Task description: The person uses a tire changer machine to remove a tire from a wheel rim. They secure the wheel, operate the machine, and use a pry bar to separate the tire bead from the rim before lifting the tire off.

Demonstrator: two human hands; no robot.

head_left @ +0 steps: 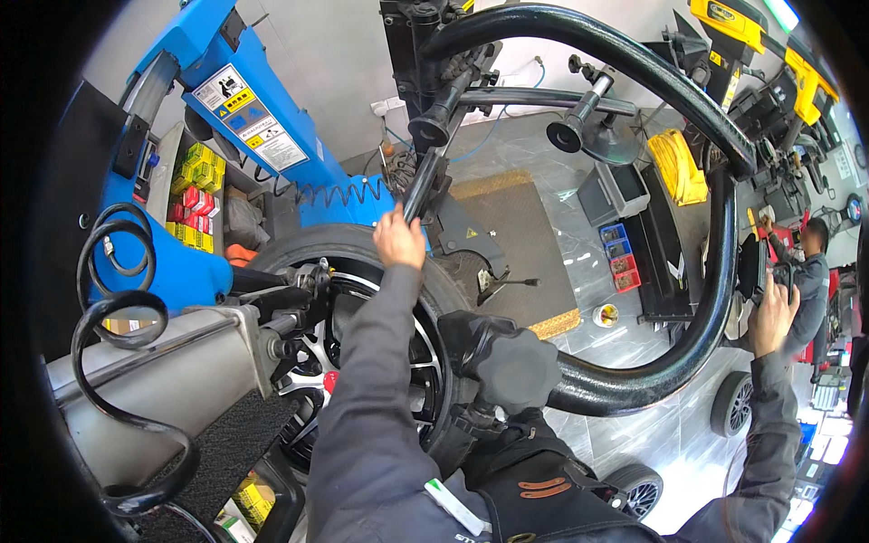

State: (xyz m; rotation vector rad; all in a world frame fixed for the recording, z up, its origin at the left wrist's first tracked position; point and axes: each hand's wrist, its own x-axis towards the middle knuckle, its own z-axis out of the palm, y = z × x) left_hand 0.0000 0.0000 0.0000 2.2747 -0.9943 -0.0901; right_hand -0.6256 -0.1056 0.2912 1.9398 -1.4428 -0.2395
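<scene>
My left hand is closed round the lower end of a dark metal bar, just above a tyre. That tyre surrounds a black and silver spoked wheel rim with a red centre cap, partly hidden by my left forearm. Clamped machine parts press close to the rim's left side. At the far right my right hand is raised against a black box-like handle piece beside a thick black curved tube. Its fingers are bent round that piece.
A blue tyre machine column and coiled black hose stand left. Black roller arms hang ahead. Grey bin, red and blue trays and loose wheels are on the right. Another person works far right.
</scene>
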